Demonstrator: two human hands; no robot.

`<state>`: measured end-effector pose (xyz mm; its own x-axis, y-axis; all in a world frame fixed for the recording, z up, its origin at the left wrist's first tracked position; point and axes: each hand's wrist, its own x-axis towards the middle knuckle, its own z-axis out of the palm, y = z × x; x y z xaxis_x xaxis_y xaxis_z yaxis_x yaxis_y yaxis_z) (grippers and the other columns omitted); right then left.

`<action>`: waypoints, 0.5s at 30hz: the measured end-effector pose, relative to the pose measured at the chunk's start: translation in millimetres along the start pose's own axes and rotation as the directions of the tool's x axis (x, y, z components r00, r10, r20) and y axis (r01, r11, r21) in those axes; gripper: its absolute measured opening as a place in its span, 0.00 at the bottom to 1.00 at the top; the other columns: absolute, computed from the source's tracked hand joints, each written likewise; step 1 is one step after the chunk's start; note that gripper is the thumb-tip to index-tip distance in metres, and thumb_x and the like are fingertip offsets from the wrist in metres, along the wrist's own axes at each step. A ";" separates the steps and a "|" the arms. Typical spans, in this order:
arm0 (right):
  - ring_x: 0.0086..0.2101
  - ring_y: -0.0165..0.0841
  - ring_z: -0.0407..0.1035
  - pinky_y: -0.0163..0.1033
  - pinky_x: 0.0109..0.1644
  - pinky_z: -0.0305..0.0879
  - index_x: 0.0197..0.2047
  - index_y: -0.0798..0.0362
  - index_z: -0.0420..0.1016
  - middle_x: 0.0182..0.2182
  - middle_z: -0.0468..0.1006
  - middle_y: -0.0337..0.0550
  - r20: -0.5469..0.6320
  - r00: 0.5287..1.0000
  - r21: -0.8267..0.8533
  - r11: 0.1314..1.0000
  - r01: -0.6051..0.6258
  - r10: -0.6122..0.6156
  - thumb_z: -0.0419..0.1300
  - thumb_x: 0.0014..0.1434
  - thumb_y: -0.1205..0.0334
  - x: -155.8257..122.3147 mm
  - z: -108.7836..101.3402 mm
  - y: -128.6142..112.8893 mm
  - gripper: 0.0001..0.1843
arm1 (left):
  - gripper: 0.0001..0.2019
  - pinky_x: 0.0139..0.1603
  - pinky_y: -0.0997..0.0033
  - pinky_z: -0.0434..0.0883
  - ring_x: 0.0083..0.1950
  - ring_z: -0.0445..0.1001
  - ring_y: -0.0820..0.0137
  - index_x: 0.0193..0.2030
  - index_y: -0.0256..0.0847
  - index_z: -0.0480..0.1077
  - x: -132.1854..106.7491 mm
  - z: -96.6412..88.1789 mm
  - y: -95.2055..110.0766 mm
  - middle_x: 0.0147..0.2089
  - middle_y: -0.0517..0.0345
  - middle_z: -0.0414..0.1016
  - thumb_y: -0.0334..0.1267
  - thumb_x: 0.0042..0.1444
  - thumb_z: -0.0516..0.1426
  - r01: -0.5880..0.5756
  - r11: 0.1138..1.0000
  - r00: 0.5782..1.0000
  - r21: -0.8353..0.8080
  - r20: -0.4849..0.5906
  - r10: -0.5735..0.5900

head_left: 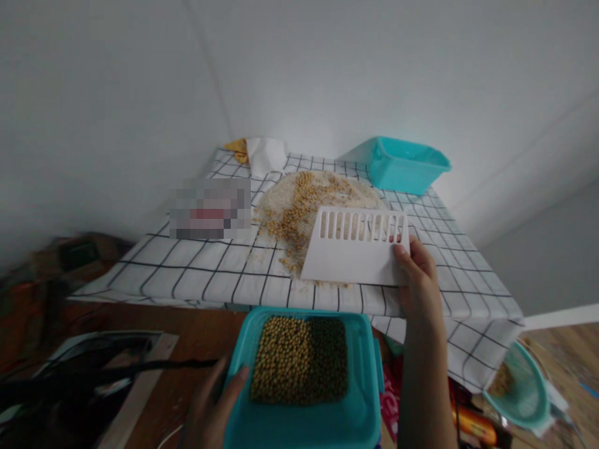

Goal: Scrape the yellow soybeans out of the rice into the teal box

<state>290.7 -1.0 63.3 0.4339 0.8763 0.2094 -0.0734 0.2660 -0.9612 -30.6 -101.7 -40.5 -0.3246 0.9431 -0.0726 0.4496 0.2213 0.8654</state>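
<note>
My right hand [418,268] grips the right end of a white slotted scraper [353,259], a flat, four-sided board with a row of long openings along its far edge. It is held above the near side of a pile of pale grain [276,193], partly covering it. Yellow beans [304,193] lie scattered over that grain. Below the table's front edge, my left hand [218,399] holds the left rim of a teal container [304,427], thumb on top. Inside are yellow beans [281,362] on the left and dark green beans [328,358] on the right.
A checked cloth [210,268] covers the table against the wall. A turquoise bin [407,165] stands at the back right, a white cloth or bag [266,156] at the back left. A blurred-out object [210,209] lies left. A green basket [524,386] sits low at the right.
</note>
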 end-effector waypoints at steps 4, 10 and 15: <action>0.41 0.39 0.73 0.41 0.42 0.68 0.44 0.44 0.76 0.41 0.81 0.39 0.017 1.000 -0.025 1.000 0.009 -0.009 0.63 0.58 0.54 -0.5 -0.8 -0.4 0.11 | 0.19 0.60 0.57 0.74 0.58 0.75 0.52 0.33 0.48 0.76 7.1 -1.6 -12.3 0.45 0.55 0.82 0.60 0.47 0.55 -0.005 1.000 1.000 -0.002 0.024 0.005; 0.39 0.38 0.73 0.40 0.41 0.66 0.44 0.44 0.76 0.38 0.81 0.39 -0.012 1.000 0.022 1.000 0.021 -0.021 0.62 0.57 0.55 0.9 -4.0 1.5 0.11 | 0.19 0.58 0.55 0.75 0.56 0.76 0.52 0.35 0.45 0.76 8.2 -1.4 -7.5 0.46 0.53 0.82 0.59 0.49 0.56 0.099 0.995 0.995 0.024 0.024 -0.099; 0.36 0.37 0.71 0.40 0.39 0.65 0.43 0.45 0.76 0.36 0.79 0.38 -0.043 0.997 0.004 0.998 0.061 -0.060 0.62 0.57 0.56 3.3 -8.2 3.6 0.09 | 0.21 0.61 0.53 0.73 0.60 0.73 0.51 0.36 0.47 0.77 3.8 -1.2 -14.8 0.49 0.54 0.82 0.61 0.49 0.54 0.005 0.999 1.000 0.033 -0.028 -0.004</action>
<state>299.2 -0.5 59.1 0.4756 0.8406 0.2593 -0.0504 0.3203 -0.9460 -39.4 -101.7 -52.9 -0.3496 0.9348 -0.0623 0.4751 0.2341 0.8482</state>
